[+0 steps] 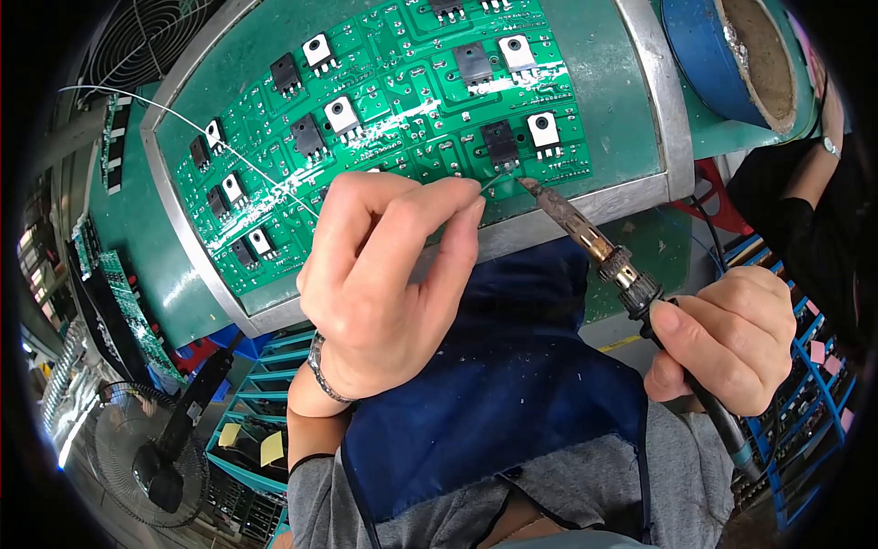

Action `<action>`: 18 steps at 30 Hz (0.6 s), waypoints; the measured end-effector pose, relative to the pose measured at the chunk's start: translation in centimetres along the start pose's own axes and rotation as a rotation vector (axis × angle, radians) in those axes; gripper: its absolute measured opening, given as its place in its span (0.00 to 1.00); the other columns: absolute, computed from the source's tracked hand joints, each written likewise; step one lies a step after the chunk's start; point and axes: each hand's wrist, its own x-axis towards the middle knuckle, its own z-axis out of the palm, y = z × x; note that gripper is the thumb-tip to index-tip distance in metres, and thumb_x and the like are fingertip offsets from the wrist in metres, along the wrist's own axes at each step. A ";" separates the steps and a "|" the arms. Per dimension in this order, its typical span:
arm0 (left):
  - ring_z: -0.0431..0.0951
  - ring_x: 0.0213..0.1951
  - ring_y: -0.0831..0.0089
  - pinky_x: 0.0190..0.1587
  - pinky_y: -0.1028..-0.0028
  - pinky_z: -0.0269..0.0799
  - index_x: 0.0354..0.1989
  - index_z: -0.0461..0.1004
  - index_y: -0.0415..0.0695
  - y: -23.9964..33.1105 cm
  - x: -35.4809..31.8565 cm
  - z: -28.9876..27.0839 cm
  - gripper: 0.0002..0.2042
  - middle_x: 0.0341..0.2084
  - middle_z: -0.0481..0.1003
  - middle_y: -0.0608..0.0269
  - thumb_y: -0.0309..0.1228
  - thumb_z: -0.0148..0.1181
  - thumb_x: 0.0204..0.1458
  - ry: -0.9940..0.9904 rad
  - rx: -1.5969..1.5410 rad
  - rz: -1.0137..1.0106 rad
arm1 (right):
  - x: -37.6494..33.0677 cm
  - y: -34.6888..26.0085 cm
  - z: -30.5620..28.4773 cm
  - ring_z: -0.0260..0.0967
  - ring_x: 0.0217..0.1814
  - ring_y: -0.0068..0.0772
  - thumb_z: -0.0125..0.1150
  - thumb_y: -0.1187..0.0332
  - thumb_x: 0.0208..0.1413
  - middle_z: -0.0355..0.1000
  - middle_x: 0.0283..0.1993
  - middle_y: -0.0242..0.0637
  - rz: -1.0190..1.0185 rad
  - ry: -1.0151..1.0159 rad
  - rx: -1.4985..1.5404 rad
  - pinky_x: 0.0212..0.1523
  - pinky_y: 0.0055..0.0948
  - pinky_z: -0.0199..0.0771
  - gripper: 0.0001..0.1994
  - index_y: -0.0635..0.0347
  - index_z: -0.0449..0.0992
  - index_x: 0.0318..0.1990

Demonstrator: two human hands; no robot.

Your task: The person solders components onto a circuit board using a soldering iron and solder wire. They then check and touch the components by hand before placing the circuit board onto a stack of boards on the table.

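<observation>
A panel of green circuit boards (pixel 402 82) lies in a metal-edged frame, with black and white-faced three-legged components standing in pairs over it. My left hand (pixel 384 265) pinches a thin solder wire (pixel 240 163) near the panel's front edge; the wire trails off to the upper left. In my right hand (pixel 727 339) is a soldering iron (pixel 615 265), its fingers closed round the handle. The iron's dark tip is close to the legs of a black component (pixel 500 144), beside the wire's end. Whether tip and leg touch, I cannot tell.
A blue round container (pixel 722 59) stands at the upper right, near another person's arm (pixel 823 146). The frame's metal rim (pixel 567 206) runs along the near side. A fan (pixel 151 453) stands at the lower left, beside teal racks (pixel 265 403). More boards (pixel 128 302) stand at the left.
</observation>
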 end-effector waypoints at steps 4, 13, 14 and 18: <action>0.72 0.22 0.74 0.22 0.75 0.68 0.33 0.80 0.41 -0.3 -0.4 -0.1 0.12 0.26 0.70 0.64 0.17 0.71 0.39 -0.031 0.004 0.003 | 0.1 0.1 0.6 0.61 0.14 0.22 0.64 0.65 0.55 0.68 0.18 0.33 0.019 0.034 0.004 0.11 0.18 0.52 0.12 0.69 0.79 0.34; 0.60 0.20 0.88 0.21 0.83 0.53 0.34 0.81 0.42 -0.4 -0.4 0.4 0.10 0.27 0.69 0.69 0.16 0.69 0.43 -0.038 -0.032 0.008 | 0.0 0.2 1.0 0.60 0.14 0.22 0.64 0.65 0.55 0.68 0.18 0.33 0.018 0.056 0.006 0.10 0.18 0.52 0.12 0.69 0.79 0.34; 0.60 0.20 0.87 0.21 0.83 0.53 0.34 0.81 0.42 -0.4 -0.5 0.3 0.10 0.27 0.69 0.69 0.16 0.69 0.43 -0.031 -0.031 -0.006 | 0.0 0.1 1.1 0.59 0.14 0.19 0.66 0.63 0.55 0.68 0.18 0.30 0.027 0.077 -0.006 0.10 0.16 0.53 0.12 0.67 0.81 0.35; 0.60 0.20 0.87 0.21 0.84 0.53 0.34 0.80 0.40 -0.3 -0.5 -0.4 0.10 0.27 0.69 0.68 0.16 0.69 0.43 -0.027 -0.068 -0.026 | -0.1 0.1 0.4 0.59 0.14 0.20 0.66 0.63 0.55 0.68 0.18 0.31 -0.001 0.081 -0.025 0.10 0.16 0.53 0.13 0.68 0.80 0.35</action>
